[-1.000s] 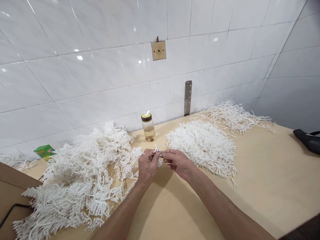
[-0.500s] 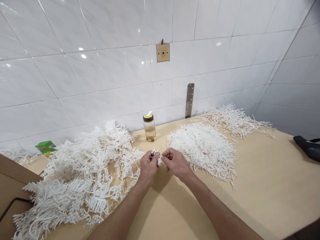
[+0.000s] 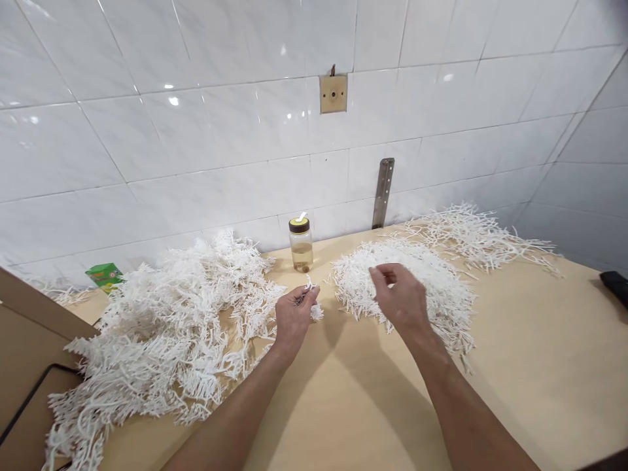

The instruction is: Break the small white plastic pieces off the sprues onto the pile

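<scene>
My left hand (image 3: 293,320) is closed on a white branched strand piece (image 3: 310,284), whose thin prongs stick out above and beside the thumb. To its right, my right hand (image 3: 403,297) is over the near side of a pile of short white sticks (image 3: 356,278), its fingers curled in a pinch. Whatever lies between those fingertips, if anything, cannot be made out. Left of my left hand spreads a large heap of white branched strands (image 3: 167,327), many with frayed-looking tips.
A lidded bottle with yellowish liquid (image 3: 301,252) stands near the tiled wall. Behind the stick pile lie longer white strands (image 3: 475,235). A metal strip (image 3: 383,193) leans on the wall. At left are a green packet (image 3: 104,276) and a brown box (image 3: 34,353); a black object (image 3: 615,288) is far right.
My right hand has come away from my left hand and moved right, over the stick pile. My left hand still holds the branched piece. The view has shifted slightly.
</scene>
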Demonstrator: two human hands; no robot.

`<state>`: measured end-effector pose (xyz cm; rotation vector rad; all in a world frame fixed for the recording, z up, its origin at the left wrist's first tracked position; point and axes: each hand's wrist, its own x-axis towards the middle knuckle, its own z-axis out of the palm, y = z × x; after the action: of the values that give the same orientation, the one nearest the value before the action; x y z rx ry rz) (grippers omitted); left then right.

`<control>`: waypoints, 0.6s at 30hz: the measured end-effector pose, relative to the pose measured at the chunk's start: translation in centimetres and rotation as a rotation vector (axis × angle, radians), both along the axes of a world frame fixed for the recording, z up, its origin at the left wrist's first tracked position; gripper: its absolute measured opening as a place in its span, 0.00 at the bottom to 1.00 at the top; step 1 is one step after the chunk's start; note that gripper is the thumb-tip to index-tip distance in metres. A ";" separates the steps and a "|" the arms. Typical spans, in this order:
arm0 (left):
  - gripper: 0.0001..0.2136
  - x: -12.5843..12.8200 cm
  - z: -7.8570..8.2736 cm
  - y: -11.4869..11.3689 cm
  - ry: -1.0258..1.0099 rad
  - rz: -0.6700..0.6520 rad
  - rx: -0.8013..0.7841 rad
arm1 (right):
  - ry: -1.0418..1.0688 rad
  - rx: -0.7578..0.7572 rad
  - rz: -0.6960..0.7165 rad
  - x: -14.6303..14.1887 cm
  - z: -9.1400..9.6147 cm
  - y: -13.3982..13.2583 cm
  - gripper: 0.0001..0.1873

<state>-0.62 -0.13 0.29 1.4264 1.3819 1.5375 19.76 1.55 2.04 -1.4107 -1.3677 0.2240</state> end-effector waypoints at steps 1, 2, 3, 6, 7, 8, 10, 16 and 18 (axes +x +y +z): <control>0.18 -0.1 0.0 0.1 0.011 0.013 -0.012 | 0.026 -0.047 0.179 -1.1 0.0 -0.5 0.21; 0.18 -0.2 -0.1 0.1 0.014 0.021 -0.022 | 0.011 -0.099 0.364 -2.2 0.0 -1.1 0.21; 0.18 -0.3 -0.1 0.2 0.011 0.021 -0.029 | -0.018 -0.126 0.502 -3.4 -0.1 -1.6 0.21; 0.16 -0.4 -0.2 0.3 -0.033 -0.011 -0.049 | -0.062 -0.174 0.623 -6.2 -0.4 -2.8 0.16; 0.16 -0.3 -0.3 0.3 -0.050 -0.030 -0.057 | -0.062 -0.178 0.617 -6.7 -0.5 -3.0 0.15; 0.16 -0.3 -0.3 0.3 -0.065 -0.048 -0.065 | -0.060 -0.176 0.602 -7.0 -0.7 -3.0 0.13; 0.15 -0.1 -0.2 0.3 -0.090 -0.078 -0.078 | -0.054 -0.170 0.561 -6.9 -1.0 -2.7 0.11; 0.15 0.3 0.8 0.3 -0.277 -0.066 -0.154 | 0.200 -0.275 0.490 -5.9 -1.5 -1.7 0.08; 0.15 0.2 1.0 0.3 -0.352 -0.085 -0.181 | 0.246 -0.274 0.465 -5.9 -1.5 -1.7 0.08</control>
<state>-0.40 0.14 1.28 1.0340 1.1967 1.4824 13.85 -0.13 0.51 -1.2133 -1.4790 0.8896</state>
